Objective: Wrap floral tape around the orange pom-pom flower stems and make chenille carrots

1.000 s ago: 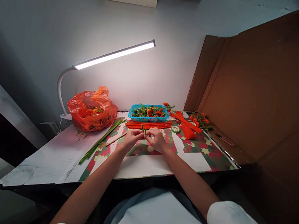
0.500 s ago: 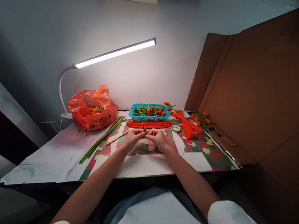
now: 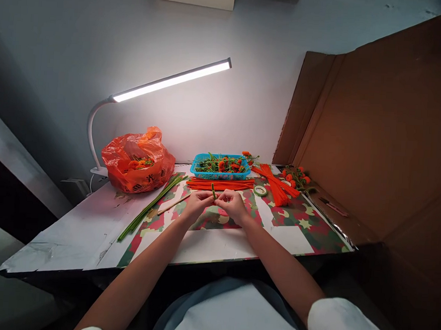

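Note:
My left hand (image 3: 198, 203) and my right hand (image 3: 233, 204) meet over the middle of the table, fingertips pinched together. A short green piece (image 3: 213, 189), like a pipe cleaner, stands up between them, gripped at its lower end. Just beyond the hands lies a row of orange-red sticks (image 3: 226, 185). Behind that row, a blue basket (image 3: 220, 175) holds orange flowers with green stems. A green tape roll (image 3: 259, 191) rests to the right of my right hand. Left of my left hand are a thin wooden stick (image 3: 173, 204) and a bundle of long green stems (image 3: 146, 213).
An orange plastic bag (image 3: 138, 170) with flowers sits back left under a lit lamp (image 3: 173, 80). Orange-red bundles (image 3: 277, 188) cross at the right, near more orange flowers (image 3: 296, 177). A cutter (image 3: 333, 207) lies by the tall cardboard (image 3: 380, 125) on the right.
The green piece between my fingers, which showed two tips before, now looks like one upright strand. My fingers have shifted slightly around it, and the view has moved a little.

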Demonstrator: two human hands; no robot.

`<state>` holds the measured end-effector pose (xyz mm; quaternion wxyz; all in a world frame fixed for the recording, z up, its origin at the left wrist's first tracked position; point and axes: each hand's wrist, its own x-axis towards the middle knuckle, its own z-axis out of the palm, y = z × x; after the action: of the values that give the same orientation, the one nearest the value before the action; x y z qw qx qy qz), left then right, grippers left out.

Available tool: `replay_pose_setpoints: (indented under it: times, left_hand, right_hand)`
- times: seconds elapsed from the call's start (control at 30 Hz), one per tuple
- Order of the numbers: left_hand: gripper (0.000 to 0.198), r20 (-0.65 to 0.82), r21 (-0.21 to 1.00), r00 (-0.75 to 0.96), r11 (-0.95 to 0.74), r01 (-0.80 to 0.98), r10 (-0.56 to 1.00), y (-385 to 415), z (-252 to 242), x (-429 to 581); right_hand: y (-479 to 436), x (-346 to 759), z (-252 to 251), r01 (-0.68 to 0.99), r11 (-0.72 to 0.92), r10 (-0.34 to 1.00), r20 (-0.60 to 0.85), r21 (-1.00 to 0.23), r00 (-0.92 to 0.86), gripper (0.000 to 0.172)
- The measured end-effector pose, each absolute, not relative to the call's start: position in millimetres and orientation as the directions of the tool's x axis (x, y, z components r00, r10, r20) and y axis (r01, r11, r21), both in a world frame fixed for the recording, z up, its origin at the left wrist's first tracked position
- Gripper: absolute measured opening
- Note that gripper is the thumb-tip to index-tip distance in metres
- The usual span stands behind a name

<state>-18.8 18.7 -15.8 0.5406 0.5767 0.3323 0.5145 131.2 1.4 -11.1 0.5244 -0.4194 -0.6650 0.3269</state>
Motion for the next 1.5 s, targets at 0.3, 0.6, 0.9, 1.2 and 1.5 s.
replay_pose_setpoints:
  times: [0.3, 0.6, 0.9, 1.2, 1.5]
  left_hand:
    - [0.025, 0.163, 0.980, 0.309, -0.118, -0.159, 0.937, 19.9, -19.1, -20.6]
    - [0.028, 0.178, 0.980, 0.301, -0.141, -0.141, 0.937, 19.4, -18.4, -20.3]
    - [0.036, 0.277, 0.956, 0.219, -0.244, -0.163, 0.936, 20.3, -18.7, -18.0]
    - [0.024, 0.416, 0.908, 0.072, -0.409, -0.096, 0.906, 18.7, -20.7, -13.9]
    - [0.014, 0.589, 0.805, -0.032, -0.583, 0.109, 0.808, 7.9, -14.1, -7.6]
  right_hand:
    - [0.7, 130.6, -11.7, 0.307, 0.403, 0.912, 0.407, -0.862, -0.052, 0.014]
    - [-7.0, 130.1, -7.3, 0.652, 0.540, 0.771, 0.624, -0.533, -0.129, 0.014]
    - [-6.4, 127.0, -7.4, 0.675, 0.432, 0.816, 0.579, -0.597, -0.010, 0.013]
    - [-6.0, 117.7, -19.1, 0.698, 0.377, 0.790, 0.605, -0.609, 0.102, 0.006]
    - [3.5, 109.0, -23.3, 0.298, 0.277, 0.926, 0.337, -0.913, 0.172, 0.014]
